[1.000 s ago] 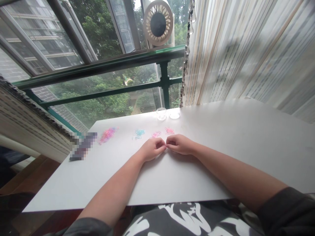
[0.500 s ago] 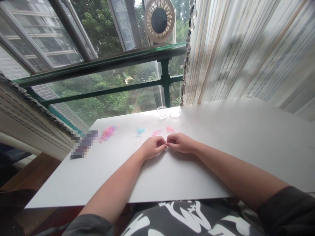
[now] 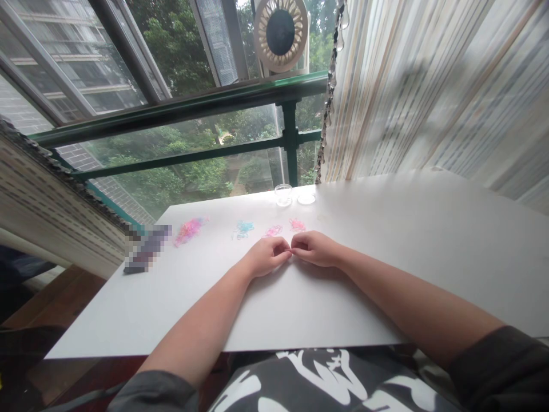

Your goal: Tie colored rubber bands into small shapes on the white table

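Observation:
My left hand (image 3: 271,256) and my right hand (image 3: 314,249) meet fingertip to fingertip just above the white table (image 3: 180,320). Both are closed in a pinch; whatever lies between the tips is too small to name. Right behind the fingers is a small pile of pink loops (image 3: 273,230), partly covered by my left hand. A coral-pink pile (image 3: 297,225) lies beyond my right hand. Farther left are a turquoise pile (image 3: 244,229) and a larger mixed pink, purple and orange pile (image 3: 189,231), all looking like thin little rubber bands.
A clear round container (image 3: 283,196) and a clear lid-like disc (image 3: 306,198) stand at the table's back edge. A blurred-out dark object (image 3: 148,249) lies at the left edge. Behind are a green railing (image 3: 193,102), a round fan (image 3: 281,33) and a striped curtain (image 3: 386,86).
The camera view has shifted slightly. Both hands stay pinched together in nearly the same place, and the piles and container have not moved.

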Demonstrator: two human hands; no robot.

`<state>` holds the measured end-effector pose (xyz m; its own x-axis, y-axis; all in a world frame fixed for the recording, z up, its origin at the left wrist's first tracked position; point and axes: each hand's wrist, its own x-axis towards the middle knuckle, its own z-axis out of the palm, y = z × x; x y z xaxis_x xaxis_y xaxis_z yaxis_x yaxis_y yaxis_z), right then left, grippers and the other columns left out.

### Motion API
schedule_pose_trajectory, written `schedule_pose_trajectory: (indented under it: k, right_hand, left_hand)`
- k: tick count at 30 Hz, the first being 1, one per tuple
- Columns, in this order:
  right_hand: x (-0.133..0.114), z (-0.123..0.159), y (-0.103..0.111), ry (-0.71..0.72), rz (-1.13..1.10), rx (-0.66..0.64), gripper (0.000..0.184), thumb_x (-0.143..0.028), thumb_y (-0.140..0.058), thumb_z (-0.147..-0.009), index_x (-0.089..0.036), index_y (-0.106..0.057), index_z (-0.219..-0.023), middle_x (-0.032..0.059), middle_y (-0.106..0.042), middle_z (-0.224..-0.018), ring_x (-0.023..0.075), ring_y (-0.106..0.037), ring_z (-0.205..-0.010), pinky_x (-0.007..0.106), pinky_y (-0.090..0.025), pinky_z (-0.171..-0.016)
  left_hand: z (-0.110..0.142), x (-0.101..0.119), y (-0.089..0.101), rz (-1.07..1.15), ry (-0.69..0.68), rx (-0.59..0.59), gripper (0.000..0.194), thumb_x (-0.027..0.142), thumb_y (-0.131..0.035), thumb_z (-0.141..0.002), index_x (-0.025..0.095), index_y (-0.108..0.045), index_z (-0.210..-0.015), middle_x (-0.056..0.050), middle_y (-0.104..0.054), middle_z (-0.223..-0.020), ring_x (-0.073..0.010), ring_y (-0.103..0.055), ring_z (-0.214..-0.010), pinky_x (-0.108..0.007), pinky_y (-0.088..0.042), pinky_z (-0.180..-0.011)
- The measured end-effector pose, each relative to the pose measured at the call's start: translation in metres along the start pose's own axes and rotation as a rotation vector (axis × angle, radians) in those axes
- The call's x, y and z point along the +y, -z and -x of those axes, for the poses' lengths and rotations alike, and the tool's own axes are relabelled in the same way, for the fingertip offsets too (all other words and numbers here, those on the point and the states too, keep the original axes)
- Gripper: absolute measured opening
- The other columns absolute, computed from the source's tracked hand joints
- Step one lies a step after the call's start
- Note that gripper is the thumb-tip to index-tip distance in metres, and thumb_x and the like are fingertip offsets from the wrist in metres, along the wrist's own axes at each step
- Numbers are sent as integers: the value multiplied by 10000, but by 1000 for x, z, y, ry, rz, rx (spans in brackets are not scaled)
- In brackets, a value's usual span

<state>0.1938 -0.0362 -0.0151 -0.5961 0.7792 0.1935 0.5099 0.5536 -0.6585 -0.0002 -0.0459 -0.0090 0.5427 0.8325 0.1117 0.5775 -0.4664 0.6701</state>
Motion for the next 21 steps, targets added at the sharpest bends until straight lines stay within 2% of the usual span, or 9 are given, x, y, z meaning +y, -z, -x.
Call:
schedule_pose_trajectory:
  k: [21]
  right_hand:
    - [-2,0,0,1,-10,5,109,-199,-503,-757,-162,-519,-655,-18,-525,-610,92,-419,-568,209,-313,-548]
  left_hand:
    - [0,2,0,3,5,2,163,304,-532,-779,164,-615,-788,-18,-614,-727,-116,-520,-637,-219,-407,-572]
